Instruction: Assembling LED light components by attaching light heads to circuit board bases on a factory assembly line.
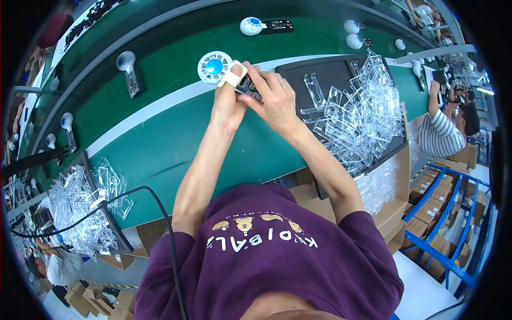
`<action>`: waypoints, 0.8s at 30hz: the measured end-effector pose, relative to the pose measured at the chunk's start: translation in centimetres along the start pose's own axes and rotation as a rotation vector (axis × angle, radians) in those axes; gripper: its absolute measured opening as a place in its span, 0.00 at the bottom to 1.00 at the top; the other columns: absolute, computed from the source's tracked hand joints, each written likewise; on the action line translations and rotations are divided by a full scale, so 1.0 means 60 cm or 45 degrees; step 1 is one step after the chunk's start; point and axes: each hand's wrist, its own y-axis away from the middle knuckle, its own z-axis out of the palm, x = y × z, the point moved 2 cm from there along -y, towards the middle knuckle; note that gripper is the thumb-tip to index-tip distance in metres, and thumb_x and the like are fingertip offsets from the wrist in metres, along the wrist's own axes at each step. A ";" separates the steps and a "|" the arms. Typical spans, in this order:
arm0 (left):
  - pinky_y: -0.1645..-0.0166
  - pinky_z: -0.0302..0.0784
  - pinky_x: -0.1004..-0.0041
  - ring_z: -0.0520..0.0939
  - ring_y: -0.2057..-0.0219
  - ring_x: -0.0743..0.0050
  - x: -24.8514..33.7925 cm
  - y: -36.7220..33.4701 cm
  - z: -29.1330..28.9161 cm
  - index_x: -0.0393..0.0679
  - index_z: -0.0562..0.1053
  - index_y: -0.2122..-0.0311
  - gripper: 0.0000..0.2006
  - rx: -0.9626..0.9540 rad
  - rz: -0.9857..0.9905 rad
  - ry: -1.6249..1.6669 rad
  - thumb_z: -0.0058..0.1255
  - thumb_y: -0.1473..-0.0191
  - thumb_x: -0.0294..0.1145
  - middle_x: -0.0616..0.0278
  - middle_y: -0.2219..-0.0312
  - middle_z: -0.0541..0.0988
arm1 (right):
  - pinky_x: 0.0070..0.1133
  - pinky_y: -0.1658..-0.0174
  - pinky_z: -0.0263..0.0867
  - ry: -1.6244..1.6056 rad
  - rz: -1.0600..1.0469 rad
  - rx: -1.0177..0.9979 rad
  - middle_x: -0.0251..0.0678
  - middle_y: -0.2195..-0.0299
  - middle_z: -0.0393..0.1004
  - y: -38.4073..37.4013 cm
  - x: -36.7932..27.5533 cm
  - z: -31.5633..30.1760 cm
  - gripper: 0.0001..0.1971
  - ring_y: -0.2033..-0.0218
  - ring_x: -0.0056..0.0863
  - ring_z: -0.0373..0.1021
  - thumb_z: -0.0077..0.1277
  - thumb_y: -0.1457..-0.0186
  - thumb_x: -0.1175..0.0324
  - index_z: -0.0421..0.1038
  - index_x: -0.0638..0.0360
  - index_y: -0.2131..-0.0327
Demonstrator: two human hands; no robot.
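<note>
Purple shirt nearest lens, black cable crossing left sleeve. Both forearms reach up over green belt. Left hand and right hand closed together on small fan: white round head with blue centre, dark handle. Fan long axis runs diagonal; head points up-left, away from me, handle end down-right under my right fingers. Left thumb, taped white, presses near head. Right of grip: black tray piled with clear plastic clips. More fans on belt beyond grip.
</note>
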 end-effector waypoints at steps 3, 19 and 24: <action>0.54 0.71 0.71 0.75 0.58 0.69 0.010 0.006 0.012 0.35 0.66 0.56 0.22 -0.001 0.047 -0.112 0.53 0.50 0.41 0.55 0.61 0.73 | 0.23 0.67 0.63 -0.141 0.161 0.162 0.37 0.69 0.68 0.003 0.001 -0.009 0.17 0.70 0.29 0.66 0.50 0.48 0.63 0.67 0.60 0.57; 0.57 0.72 0.70 0.77 0.63 0.66 0.032 -0.052 0.019 0.33 0.66 0.56 0.18 0.145 0.113 -0.587 0.51 0.48 0.34 0.53 0.66 0.76 | 0.22 0.71 0.62 -0.922 1.160 0.028 0.38 0.79 0.69 0.013 0.089 0.029 0.15 0.78 0.25 0.65 0.45 0.45 0.59 0.69 0.64 0.71; 0.61 0.72 0.63 0.77 0.66 0.57 0.195 -0.237 -0.181 0.36 0.66 0.54 0.27 0.575 0.097 -1.133 0.57 0.54 0.44 0.51 0.70 0.76 | 0.31 0.64 0.64 0.510 0.729 -0.382 0.44 0.67 0.67 0.069 0.234 -0.050 0.18 0.67 0.41 0.67 0.59 0.60 0.60 0.68 0.62 0.68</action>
